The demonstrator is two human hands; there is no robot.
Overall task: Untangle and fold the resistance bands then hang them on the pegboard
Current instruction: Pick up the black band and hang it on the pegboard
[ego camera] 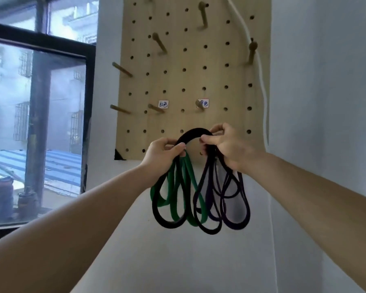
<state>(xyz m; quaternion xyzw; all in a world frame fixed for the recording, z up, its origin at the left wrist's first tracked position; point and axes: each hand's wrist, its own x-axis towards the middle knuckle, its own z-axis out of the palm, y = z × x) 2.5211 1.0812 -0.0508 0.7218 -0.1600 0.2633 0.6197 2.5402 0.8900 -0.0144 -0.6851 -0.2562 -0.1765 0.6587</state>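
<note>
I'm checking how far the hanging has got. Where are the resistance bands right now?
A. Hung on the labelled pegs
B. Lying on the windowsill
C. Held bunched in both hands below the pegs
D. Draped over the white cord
C: the left hand and right hand grip the top of the resistance bands, whose loops dangle under the pegboard, while its pegs carry no bands.

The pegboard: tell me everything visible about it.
The pegboard is a pale, wood-look panel fixed upright on a white wall beside a window. Rows of round dark holes cover it. Several wooden pegs stick out, none carrying a band. Two small white handwritten labels sit by the lower pegs. A white cord hangs down its right edge, and a black corner piece marks its bottom left. Both hands hold bands in front of its lower part.
</note>
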